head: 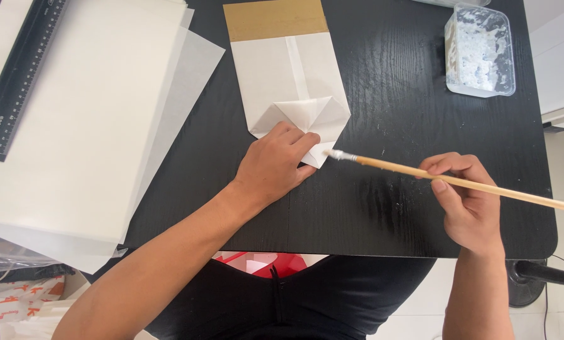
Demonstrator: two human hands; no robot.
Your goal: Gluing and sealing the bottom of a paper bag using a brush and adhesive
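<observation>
A white paper bag with a brown strip at its far end lies flat on the black table, its near end folded into diamond-shaped flaps. My left hand presses down on the near flap, fingers curled together. My right hand holds a long thin wooden brush; the whitish bristle tip touches the flap's right corner beside my left fingers.
A clear plastic tub of white paste stands at the far right. A stack of white paper sheets covers the table's left, with a black ruler on it. Red and white items lie below the table's near edge.
</observation>
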